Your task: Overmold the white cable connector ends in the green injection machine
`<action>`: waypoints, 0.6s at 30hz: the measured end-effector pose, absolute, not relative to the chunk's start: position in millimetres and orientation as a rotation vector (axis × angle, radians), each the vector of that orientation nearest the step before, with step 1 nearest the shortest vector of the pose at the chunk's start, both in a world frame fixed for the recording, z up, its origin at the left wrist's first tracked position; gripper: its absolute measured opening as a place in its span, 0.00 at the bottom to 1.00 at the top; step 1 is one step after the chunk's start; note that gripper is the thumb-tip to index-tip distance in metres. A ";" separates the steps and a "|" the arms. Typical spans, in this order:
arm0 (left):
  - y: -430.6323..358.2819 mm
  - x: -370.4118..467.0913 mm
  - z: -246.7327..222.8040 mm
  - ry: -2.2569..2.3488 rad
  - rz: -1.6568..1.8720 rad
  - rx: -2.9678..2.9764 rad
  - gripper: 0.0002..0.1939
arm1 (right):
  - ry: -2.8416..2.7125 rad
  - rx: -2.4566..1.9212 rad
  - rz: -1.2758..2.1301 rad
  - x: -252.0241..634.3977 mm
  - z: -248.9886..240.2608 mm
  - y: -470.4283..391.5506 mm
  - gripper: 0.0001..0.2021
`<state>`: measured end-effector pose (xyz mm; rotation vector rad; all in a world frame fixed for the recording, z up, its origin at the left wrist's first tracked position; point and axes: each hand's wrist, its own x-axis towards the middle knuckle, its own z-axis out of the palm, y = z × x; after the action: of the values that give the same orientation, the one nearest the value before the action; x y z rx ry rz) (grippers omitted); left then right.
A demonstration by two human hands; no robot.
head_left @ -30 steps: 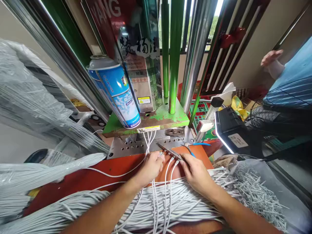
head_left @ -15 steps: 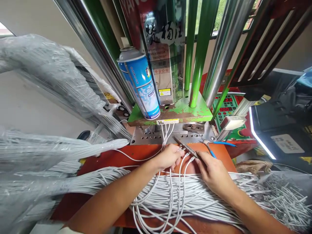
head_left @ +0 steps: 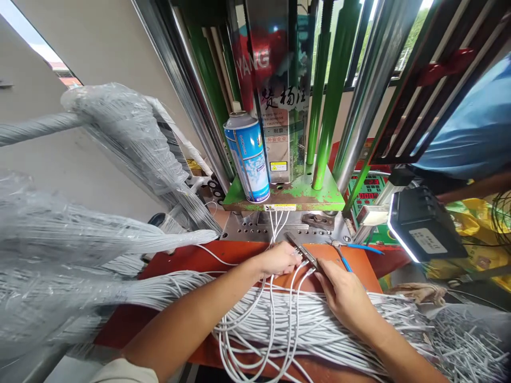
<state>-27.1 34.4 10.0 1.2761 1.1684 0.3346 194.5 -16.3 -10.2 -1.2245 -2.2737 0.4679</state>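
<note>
Pinching thin white cable ends (head_left: pixel 300 266) at the slim metal fixture bar (head_left: pixel 302 249), my left hand (head_left: pixel 279 259) and right hand (head_left: pixel 342 290) rest on the orange bench (head_left: pixel 239 252).

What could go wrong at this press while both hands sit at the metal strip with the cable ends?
The left hand and right hand work right under the green press plate, so fingers could be caught. The loose white cables loop over the bench edge and might snag. The spray can stands near the plate's rim and could topple.
</note>
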 end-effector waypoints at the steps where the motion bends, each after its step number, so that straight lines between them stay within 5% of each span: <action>1: 34.1 -26.6 10.0 1.168 0.346 1.279 0.18 | -2.274 -1.208 0.495 194.8 -9.4 -15.8 0.12; 18: 27.6 -41.8 14.8 1.426 0.568 1.204 0.12 | -2.163 -1.286 0.460 200.6 -26.8 -9.5 0.14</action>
<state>-41.8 27.6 14.8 1.2036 1.4262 0.5683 200.6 -9.5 -26.8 -1.2863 -2.1633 0.4599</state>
